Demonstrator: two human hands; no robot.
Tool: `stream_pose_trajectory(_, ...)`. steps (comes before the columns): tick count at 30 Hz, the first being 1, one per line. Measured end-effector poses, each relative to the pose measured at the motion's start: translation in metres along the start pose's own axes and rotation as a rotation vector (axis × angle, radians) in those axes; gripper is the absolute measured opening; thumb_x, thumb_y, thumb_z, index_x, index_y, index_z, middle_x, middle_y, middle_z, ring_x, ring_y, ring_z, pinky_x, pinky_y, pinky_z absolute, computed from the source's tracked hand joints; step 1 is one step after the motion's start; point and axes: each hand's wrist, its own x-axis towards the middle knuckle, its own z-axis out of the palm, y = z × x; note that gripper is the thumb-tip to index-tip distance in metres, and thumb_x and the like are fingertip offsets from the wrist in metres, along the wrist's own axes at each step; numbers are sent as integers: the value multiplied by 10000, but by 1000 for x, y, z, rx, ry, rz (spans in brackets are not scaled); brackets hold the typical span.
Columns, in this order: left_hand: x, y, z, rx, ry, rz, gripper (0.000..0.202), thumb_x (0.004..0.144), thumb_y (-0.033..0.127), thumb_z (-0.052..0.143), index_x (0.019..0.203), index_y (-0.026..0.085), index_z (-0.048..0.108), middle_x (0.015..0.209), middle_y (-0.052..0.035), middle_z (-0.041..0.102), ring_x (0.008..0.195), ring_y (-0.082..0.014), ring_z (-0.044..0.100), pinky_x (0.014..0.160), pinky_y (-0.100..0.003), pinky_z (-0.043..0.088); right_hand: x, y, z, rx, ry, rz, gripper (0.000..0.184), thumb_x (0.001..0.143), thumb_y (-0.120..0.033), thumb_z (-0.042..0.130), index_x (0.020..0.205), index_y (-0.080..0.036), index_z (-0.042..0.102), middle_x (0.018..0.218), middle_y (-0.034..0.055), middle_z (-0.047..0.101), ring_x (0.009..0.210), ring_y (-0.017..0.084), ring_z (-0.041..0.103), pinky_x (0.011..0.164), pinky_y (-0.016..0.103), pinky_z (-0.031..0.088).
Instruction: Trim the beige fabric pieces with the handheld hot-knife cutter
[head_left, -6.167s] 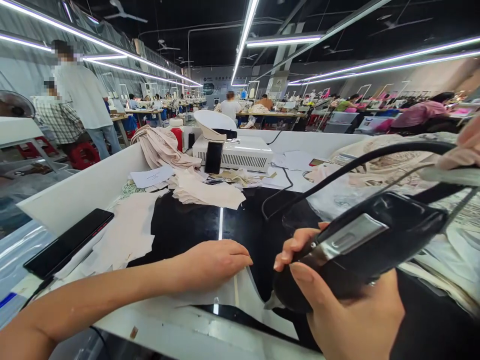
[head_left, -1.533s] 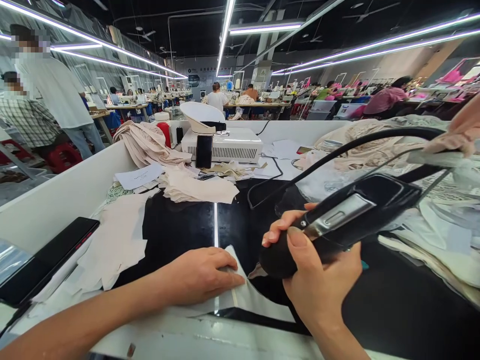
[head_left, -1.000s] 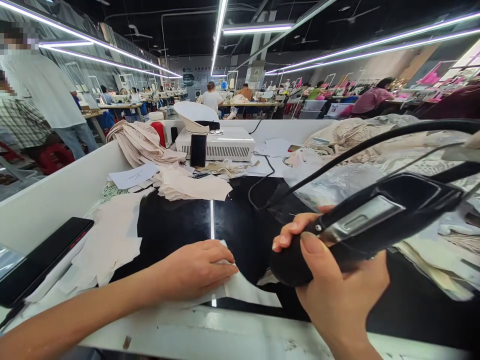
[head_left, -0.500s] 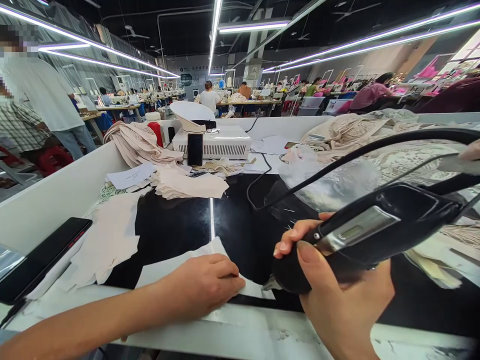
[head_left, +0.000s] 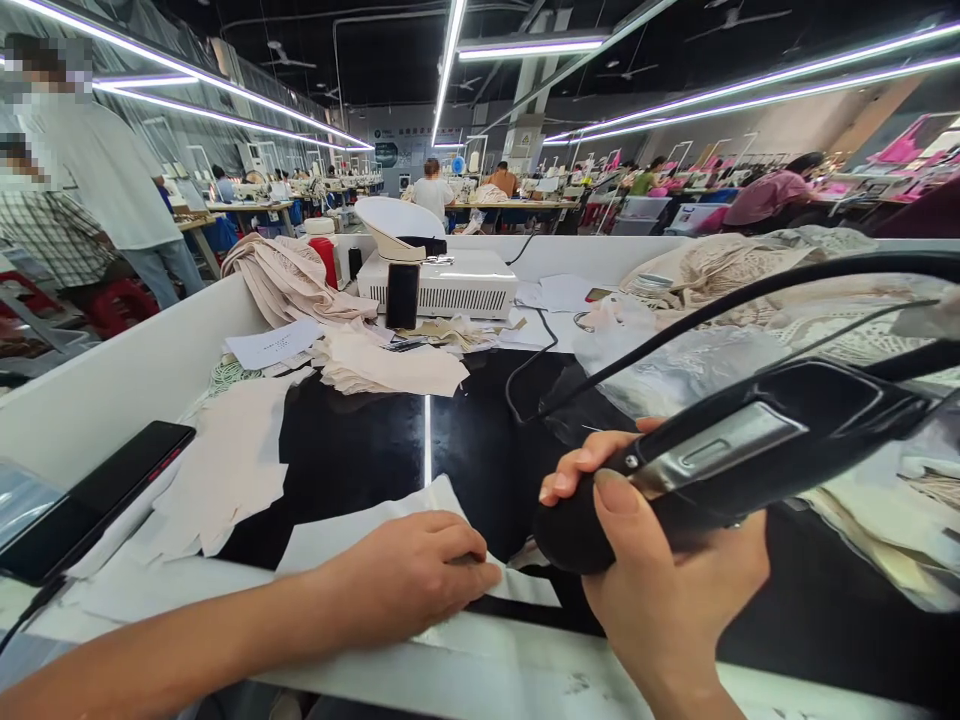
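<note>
My right hand (head_left: 660, 590) is wrapped round a black corded hand tool (head_left: 735, 450) with a metal plate on top; its rounded nose points down at the edge of a pale fabric piece (head_left: 360, 525). My left hand (head_left: 409, 575) lies on that piece with fingers curled, pressing it flat on the glossy black tabletop (head_left: 352, 450) near the front edge. The tool's black cable (head_left: 720, 305) arches up to the right.
A dark phone (head_left: 90, 495) rests on the white left wall. Cut pale pieces (head_left: 232, 460), a fabric stack (head_left: 390, 365), beige cloth (head_left: 289, 280), a white machine (head_left: 439, 280) and lace in plastic (head_left: 750, 330) crowd the table. People stand at left.
The pale piece has slid toward the front edge under my left hand, showing more of its length to the left. The tool's nose stays at the piece's right edge.
</note>
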Motion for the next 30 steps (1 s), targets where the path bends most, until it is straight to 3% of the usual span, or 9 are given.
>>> stream_pose_trajectory(5,3,4,-2,-14,14,-15,222,1179,169,562,1251,182,770,1147,-105,767,1031,-219,729,1013,-310,617,-1,1,0,-28,-23,-16,351,881,-297,952,1125,-314,701,842,-69,746,600,158,703,572,309,645)
stream_pose_trajectory(9,1,6,-3,-42,17,-46,200,1146,164,622,1256,204,785,1148,-100,751,1018,-224,716,978,-311,618,-1,1,2,-43,-24,-20,331,884,-314,953,1078,-310,684,836,-68,742,593,161,701,557,307,637)
stream_pose_trajectory(12,0,6,-5,-62,45,-67,210,1165,177,605,1248,212,795,1169,-100,745,1007,-215,710,958,-299,616,-2,3,4,-5,-23,-22,363,898,-326,951,1144,-320,684,845,-73,736,592,157,695,566,306,634)
stream_pose_trajectory(17,0,7,-8,-98,109,-69,237,1194,214,573,1235,201,806,1129,-88,746,969,-216,708,885,-292,610,-4,8,6,-19,-98,-10,354,934,-334,942,1142,-316,655,882,-59,758,604,168,716,545,311,655)
stream_pose_trajectory(23,0,9,-10,-108,109,-106,203,1186,221,616,1203,208,818,1078,-72,745,912,-200,699,775,-264,576,-1,8,17,9,-42,-26,310,895,-270,917,1064,-301,659,840,-73,768,567,142,700,513,260,627)
stream_pose_trajectory(30,-3,6,-5,-128,60,-123,217,1192,230,613,1249,215,822,1109,-75,761,945,-198,723,831,-278,609,0,12,27,-53,-31,-49,303,874,-292,887,1074,-302,658,809,-70,750,554,154,686,515,290,643)
